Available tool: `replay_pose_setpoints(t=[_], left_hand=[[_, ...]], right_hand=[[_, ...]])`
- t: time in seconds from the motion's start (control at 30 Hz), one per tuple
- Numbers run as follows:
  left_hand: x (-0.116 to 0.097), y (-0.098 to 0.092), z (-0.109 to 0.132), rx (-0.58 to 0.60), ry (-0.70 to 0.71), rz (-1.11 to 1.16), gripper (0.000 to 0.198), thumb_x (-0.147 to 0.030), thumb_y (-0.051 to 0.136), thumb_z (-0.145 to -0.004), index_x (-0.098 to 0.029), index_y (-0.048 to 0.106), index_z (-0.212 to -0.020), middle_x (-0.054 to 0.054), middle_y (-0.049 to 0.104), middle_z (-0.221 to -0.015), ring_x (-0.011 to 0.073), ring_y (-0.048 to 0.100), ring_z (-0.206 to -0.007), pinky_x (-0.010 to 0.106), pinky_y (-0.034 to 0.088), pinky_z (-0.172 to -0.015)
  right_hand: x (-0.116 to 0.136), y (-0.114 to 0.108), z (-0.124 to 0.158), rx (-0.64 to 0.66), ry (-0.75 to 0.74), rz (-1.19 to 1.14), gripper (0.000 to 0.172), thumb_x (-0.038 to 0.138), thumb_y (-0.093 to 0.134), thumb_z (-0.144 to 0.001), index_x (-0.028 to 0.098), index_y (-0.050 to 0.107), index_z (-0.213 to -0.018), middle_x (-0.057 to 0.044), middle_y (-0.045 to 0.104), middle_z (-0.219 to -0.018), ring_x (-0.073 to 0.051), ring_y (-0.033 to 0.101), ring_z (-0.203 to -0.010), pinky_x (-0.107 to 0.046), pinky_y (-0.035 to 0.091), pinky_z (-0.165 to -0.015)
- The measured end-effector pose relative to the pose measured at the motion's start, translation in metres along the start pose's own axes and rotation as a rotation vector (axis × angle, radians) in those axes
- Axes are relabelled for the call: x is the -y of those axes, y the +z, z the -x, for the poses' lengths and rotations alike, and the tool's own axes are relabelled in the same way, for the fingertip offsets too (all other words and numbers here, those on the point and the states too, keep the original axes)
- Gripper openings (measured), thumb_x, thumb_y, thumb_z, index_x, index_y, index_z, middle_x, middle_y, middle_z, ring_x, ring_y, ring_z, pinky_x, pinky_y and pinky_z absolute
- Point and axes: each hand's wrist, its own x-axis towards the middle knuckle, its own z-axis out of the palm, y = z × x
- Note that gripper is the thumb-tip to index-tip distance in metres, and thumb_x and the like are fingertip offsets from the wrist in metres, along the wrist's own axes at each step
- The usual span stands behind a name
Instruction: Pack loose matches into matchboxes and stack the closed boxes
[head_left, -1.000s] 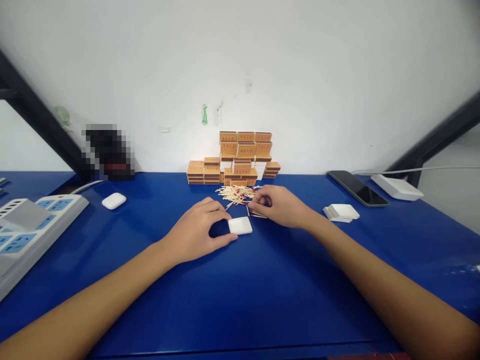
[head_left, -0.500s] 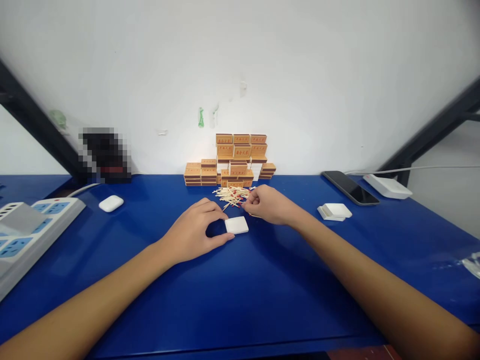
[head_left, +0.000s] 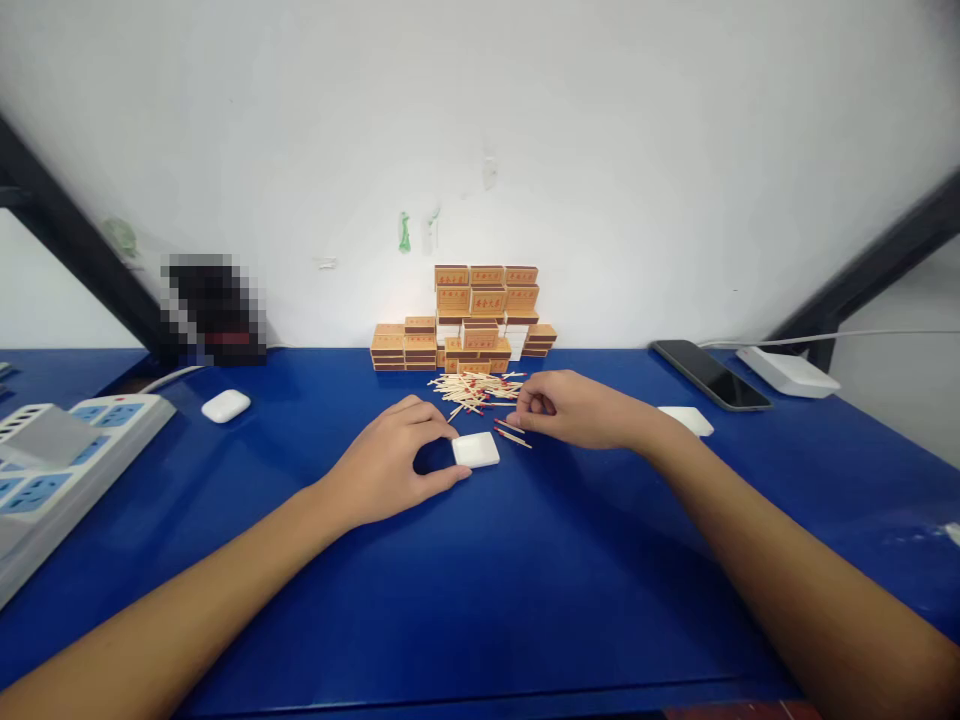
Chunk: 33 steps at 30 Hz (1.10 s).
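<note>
A small white box [head_left: 476,450] lies flat on the blue table, its left corners between the thumb and fingers of my left hand [head_left: 397,455]. Just right of the match pile, my right hand [head_left: 559,410] is pinched, fingertips low over the table at a match [head_left: 511,426]. Another match [head_left: 514,438] lies beside it, nearer to me. Behind is the loose heap of red-tipped matches [head_left: 469,390]. My curled fingers partly hide what the right fingertips grip.
Stacked matchboxes [head_left: 487,300] stand against the wall behind the heap. A power strip [head_left: 90,470] and a white rounded case [head_left: 226,406] are on the left. To the right are a phone [head_left: 712,375], a white device [head_left: 787,372] and another white box [head_left: 688,420], partly hidden by my forearm.
My right hand has moved a little to the right, away from the heap. Two matches now show below its fingertips. My left hand stays at the white box.
</note>
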Motion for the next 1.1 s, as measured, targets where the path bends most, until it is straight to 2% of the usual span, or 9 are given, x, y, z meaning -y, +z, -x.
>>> replay_pose_setpoints(t=[0.1, 0.3, 0.4, 0.57, 0.63, 0.73, 0.77, 1.0, 1.1], left_hand=[[0.0, 0.0, 0.0, 0.001, 0.001, 0.005, 0.03, -0.043, 0.077, -0.092, -0.02, 0.076, -0.111, 0.007, 0.072, -0.107, 0.0247, 0.063, -0.101, 0.043, 0.055, -0.092], [0.002, 0.001, 0.0, -0.007, 0.013, -0.002, 0.03, -0.042, 0.077, -0.091, -0.02, 0.076, -0.111, 0.008, 0.073, -0.106, 0.0252, 0.064, -0.1, 0.044, 0.055, -0.091], [0.001, 0.001, 0.0, -0.013, 0.007, 0.002, 0.03, -0.042, 0.078, -0.091, -0.02, 0.076, -0.111, 0.008, 0.073, -0.106, 0.0256, 0.064, -0.1, 0.044, 0.055, -0.091], [0.001, 0.001, 0.001, -0.011, 0.006, 0.0, 0.03, -0.042, 0.078, -0.091, -0.02, 0.076, -0.11, 0.008, 0.073, -0.106, 0.0257, 0.064, -0.101, 0.043, 0.055, -0.091], [0.001, 0.001, 0.001, -0.007, 0.011, -0.009, 0.03, -0.043, 0.077, -0.091, -0.02, 0.076, -0.11, 0.008, 0.072, -0.106, 0.0258, 0.064, -0.101, 0.044, 0.055, -0.091], [0.001, 0.0, 0.001, -0.006, 0.018, -0.011, 0.03, -0.044, 0.076, -0.092, -0.02, 0.076, -0.11, 0.008, 0.072, -0.105, 0.0254, 0.063, -0.1, 0.044, 0.055, -0.091], [0.001, 0.0, 0.001, -0.008, 0.018, -0.006, 0.03, -0.044, 0.076, -0.092, -0.02, 0.076, -0.111, 0.008, 0.072, -0.105, 0.0251, 0.063, -0.1, 0.044, 0.055, -0.091], [0.002, 0.001, 0.001, 0.002, 0.009, -0.002, 0.03, -0.044, 0.076, -0.092, -0.02, 0.076, -0.111, 0.007, 0.071, -0.105, 0.0249, 0.063, -0.1, 0.044, 0.055, -0.091], [0.001, 0.001, 0.001, -0.006, 0.012, -0.009, 0.03, -0.043, 0.077, -0.091, -0.02, 0.076, -0.11, 0.008, 0.072, -0.105, 0.0251, 0.063, -0.1, 0.044, 0.055, -0.091]], right_hand=[[0.008, -0.001, 0.004, 0.036, 0.045, 0.073, 0.035, 0.055, 0.069, -0.089, 0.021, 0.064, -0.08, -0.003, 0.068, -0.077, -0.018, 0.057, -0.067, -0.031, 0.036, -0.059], [0.021, 0.008, 0.004, -0.006, 0.033, 0.167, 0.032, 0.041, 0.061, -0.097, 0.021, 0.06, -0.073, -0.004, 0.068, -0.074, -0.018, 0.055, -0.066, -0.032, 0.033, -0.06], [0.024, 0.011, 0.003, -0.027, 0.047, 0.187, 0.03, 0.035, 0.063, -0.097, 0.021, 0.059, -0.07, -0.004, 0.067, -0.072, -0.017, 0.054, -0.065, -0.032, 0.031, -0.06], [0.021, 0.007, 0.004, -0.05, 0.098, 0.181, 0.04, 0.042, 0.061, -0.098, 0.021, 0.056, -0.065, -0.004, 0.064, -0.067, -0.016, 0.05, -0.059, -0.032, 0.028, -0.058], [0.015, 0.004, 0.004, -0.066, 0.061, 0.163, 0.034, 0.039, 0.061, -0.098, 0.021, 0.06, -0.069, -0.004, 0.066, -0.071, -0.017, 0.052, -0.062, -0.032, 0.03, -0.06], [0.006, -0.001, 0.005, -0.053, -0.063, 0.106, 0.007, 0.022, 0.063, -0.092, 0.021, 0.066, -0.086, -0.003, 0.067, -0.084, -0.018, 0.057, -0.073, -0.029, 0.037, -0.066], [0.004, -0.002, 0.005, -0.034, -0.096, 0.086, 0.007, 0.017, 0.062, -0.09, 0.021, 0.067, -0.09, -0.003, 0.067, -0.087, -0.018, 0.057, -0.076, -0.029, 0.039, -0.068], [0.002, -0.001, 0.007, -0.026, -0.276, -0.002, 0.029, 0.005, 0.056, -0.088, 0.023, 0.067, -0.109, -0.006, 0.063, -0.105, -0.02, 0.057, -0.09, -0.031, 0.043, -0.078], [0.005, 0.001, 0.007, 0.026, -0.31, -0.01, 0.028, 0.008, 0.055, -0.093, 0.024, 0.07, -0.11, -0.007, 0.06, -0.107, -0.02, 0.057, -0.091, -0.033, 0.044, -0.081]])
